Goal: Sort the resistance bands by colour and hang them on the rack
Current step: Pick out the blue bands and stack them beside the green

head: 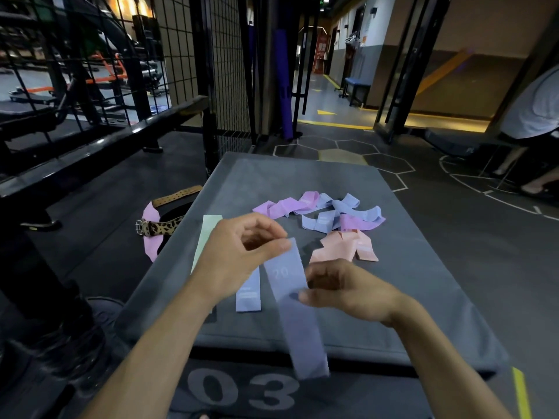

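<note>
Flat blue-violet elastic band marked 20 (298,316) pinched by left hand (239,255) and right hand (344,293), both grips closed, above grey padded worktop (402,300).

Held blue band (298,316) motion-blurred at its near end, only "20" readable. Left hand (233,255) covers the far part of a flat blue band (248,293) and part of the green band (205,237). Pink band (150,234) at the desk (408,297) left edge partly hidden by a leopard belt (160,227). Person at far right (532,122) cut off by the edge. Band label text too small.
</note>
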Tool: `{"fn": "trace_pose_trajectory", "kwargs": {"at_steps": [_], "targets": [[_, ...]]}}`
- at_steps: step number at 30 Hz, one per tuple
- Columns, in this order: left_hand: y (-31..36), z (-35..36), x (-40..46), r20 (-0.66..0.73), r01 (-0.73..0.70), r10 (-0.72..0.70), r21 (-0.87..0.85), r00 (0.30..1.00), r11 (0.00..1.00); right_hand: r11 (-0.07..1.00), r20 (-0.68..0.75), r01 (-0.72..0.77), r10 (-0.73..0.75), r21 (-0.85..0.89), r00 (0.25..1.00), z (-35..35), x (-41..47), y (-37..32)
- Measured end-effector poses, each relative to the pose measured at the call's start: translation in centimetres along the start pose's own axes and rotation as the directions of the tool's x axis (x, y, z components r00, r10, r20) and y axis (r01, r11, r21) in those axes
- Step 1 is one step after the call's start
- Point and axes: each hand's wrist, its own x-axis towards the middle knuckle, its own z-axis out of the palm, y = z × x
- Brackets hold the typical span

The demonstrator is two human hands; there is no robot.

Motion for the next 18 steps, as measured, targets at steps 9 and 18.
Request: {"fn": "trace_pose_trajectory", "kwargs": {"at_steps": [9,18], "targets": [[0.8,1.3,0.0,0.022,-0.018,0.020,-0.079,1.000,0.997,0.927,-0.459,0.374,-0.349,-0.041,0.817,1.3,1.8,-1.6],[-5.8,-0.5,-0.9,0.430,0.120,-0.300,0.398,0.852,0.910,0.867,-0.597,0.494,-0.432,-0.068,0.676,0.4,2.4,-2.9]]}}
